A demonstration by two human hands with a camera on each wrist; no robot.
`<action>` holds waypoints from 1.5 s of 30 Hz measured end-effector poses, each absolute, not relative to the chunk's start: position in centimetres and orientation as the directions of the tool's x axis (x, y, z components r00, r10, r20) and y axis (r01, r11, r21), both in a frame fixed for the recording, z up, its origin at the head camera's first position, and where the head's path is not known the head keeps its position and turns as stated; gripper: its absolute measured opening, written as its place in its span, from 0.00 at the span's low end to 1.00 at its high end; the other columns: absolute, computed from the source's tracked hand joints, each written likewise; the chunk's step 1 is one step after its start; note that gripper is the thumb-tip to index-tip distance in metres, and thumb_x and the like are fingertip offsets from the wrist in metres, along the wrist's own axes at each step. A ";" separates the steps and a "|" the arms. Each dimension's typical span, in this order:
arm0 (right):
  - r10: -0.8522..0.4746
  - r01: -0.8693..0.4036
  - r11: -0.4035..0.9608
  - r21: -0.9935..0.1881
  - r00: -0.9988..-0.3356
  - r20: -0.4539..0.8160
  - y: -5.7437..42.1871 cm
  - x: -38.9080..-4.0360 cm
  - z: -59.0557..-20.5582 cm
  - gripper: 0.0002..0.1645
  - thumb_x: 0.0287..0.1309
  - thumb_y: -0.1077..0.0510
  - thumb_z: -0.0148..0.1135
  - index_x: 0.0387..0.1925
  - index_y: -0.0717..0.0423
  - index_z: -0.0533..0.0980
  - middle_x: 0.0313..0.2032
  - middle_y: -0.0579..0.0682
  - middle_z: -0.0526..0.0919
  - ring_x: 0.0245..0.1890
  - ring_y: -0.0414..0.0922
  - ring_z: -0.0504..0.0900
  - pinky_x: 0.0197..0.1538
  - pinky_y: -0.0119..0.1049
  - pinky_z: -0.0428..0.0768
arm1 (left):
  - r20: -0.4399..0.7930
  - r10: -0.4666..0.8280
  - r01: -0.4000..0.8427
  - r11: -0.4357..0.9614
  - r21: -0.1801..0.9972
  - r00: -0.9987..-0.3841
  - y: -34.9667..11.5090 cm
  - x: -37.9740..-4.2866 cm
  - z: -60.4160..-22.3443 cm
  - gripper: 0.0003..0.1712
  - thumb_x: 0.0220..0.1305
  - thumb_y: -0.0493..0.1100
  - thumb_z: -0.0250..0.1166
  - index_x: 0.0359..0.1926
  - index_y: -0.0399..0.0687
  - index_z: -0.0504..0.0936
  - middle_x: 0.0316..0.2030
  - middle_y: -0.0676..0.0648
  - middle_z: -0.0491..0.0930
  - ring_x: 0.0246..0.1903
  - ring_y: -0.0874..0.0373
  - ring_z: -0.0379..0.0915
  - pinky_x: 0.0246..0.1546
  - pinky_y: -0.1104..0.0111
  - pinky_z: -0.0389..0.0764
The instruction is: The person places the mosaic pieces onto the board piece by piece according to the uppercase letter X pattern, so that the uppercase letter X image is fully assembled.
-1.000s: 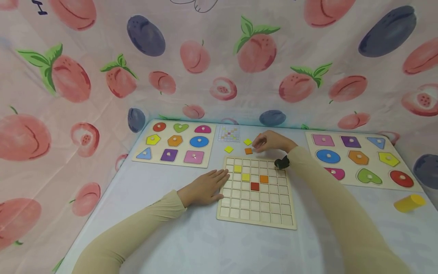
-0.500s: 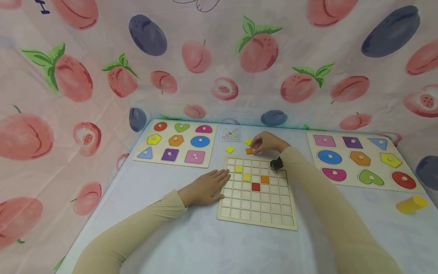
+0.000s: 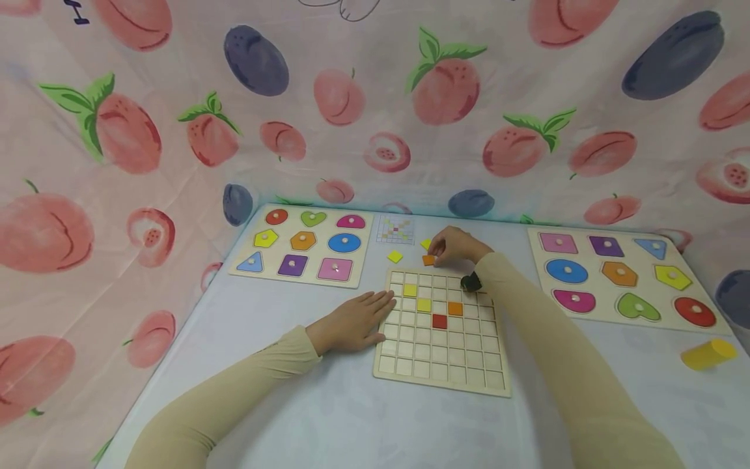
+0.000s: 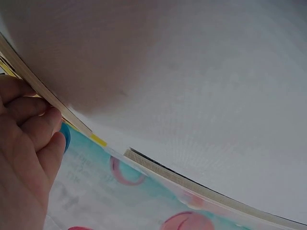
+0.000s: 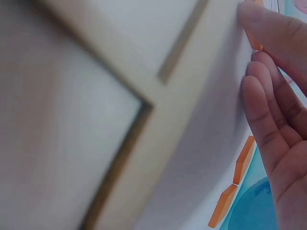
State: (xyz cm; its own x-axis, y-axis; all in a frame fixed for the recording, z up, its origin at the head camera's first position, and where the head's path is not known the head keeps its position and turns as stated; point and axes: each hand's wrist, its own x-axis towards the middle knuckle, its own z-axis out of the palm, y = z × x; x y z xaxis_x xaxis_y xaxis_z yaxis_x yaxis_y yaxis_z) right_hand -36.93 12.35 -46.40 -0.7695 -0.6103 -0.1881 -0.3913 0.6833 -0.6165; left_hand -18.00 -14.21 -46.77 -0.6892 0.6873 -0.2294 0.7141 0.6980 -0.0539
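My left hand (image 3: pixel 354 321) rests flat with straight fingers at the left edge of a wooden grid board (image 3: pixel 423 376). In the left wrist view its fingers touch the board's edge. Two yellow tiles, a red tile (image 3: pixel 439 321) and an orange tile (image 3: pixel 455 309) sit in the board's squares. Beyond the far edge, my right hand (image 3: pixel 459 246) pinches another orange tile (image 3: pixel 429 260) between thumb and fingers. A yellow tile (image 3: pixel 425 244), partly covered by that hand, lies behind it. Two more orange tiles (image 5: pixel 243 159) show beside the hand in the right wrist view.
A loose yellow tile (image 3: pixel 395 256) and a small printed grid card (image 3: pixel 395 230) lie behind the board. Knobbed shape puzzle boards stand left (image 3: pixel 275 259) and right (image 3: pixel 592 309). A yellow cylinder (image 3: pixel 708 354) lies at right. Fruit-patterned cloth (image 3: pixel 351 156) hangs behind.
My right hand has moved slightly left onto the orange tile, and its fingers have closed at it. My left hand has stayed on the board's edge.
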 end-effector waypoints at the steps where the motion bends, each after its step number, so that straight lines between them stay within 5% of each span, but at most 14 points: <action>1: -0.609 -0.395 0.688 -0.609 -0.770 -0.189 12.3 -36.9 -46.3 0.14 0.42 0.63 0.73 0.35 0.59 0.84 0.31 0.51 0.86 0.31 0.41 0.81 0.41 0.37 0.80 | -0.230 0.687 0.714 0.698 -0.055 -0.689 -14.2 -18.0 -46.8 0.42 0.68 0.62 0.46 0.73 0.45 0.48 0.74 0.47 0.47 0.74 0.54 0.42 0.74 0.62 0.50; 14: -0.635 -0.444 0.679 -0.585 -0.755 -0.164 14.2 -36.9 -46.1 0.12 0.43 0.63 0.73 0.34 0.60 0.83 0.32 0.53 0.84 0.32 0.42 0.81 0.40 0.37 0.82 | -0.230 0.688 0.717 0.694 -0.069 -0.688 -14.2 -17.9 -46.8 0.42 0.68 0.63 0.45 0.73 0.45 0.47 0.74 0.47 0.47 0.74 0.54 0.42 0.74 0.63 0.49; 34: -0.564 -0.293 0.659 -0.693 -0.802 -0.196 15.6 -36.8 -46.6 0.19 0.42 0.65 0.73 0.41 0.62 0.82 0.37 0.57 0.85 0.36 0.41 0.80 0.41 0.33 0.80 | -0.219 0.693 0.719 0.693 -0.059 -0.687 -14.2 -17.7 -46.7 0.41 0.68 0.62 0.46 0.73 0.44 0.48 0.74 0.46 0.47 0.74 0.54 0.43 0.74 0.63 0.50; 45: -0.575 -0.351 0.682 -0.642 -0.799 -0.174 15.3 -37.1 -46.7 0.16 0.43 0.67 0.71 0.38 0.64 0.83 0.33 0.56 0.85 0.31 0.38 0.78 0.39 0.32 0.80 | -0.211 0.698 0.723 0.688 -0.071 -0.685 -14.2 -17.9 -46.8 0.41 0.69 0.61 0.45 0.73 0.44 0.48 0.74 0.46 0.48 0.74 0.54 0.43 0.74 0.63 0.50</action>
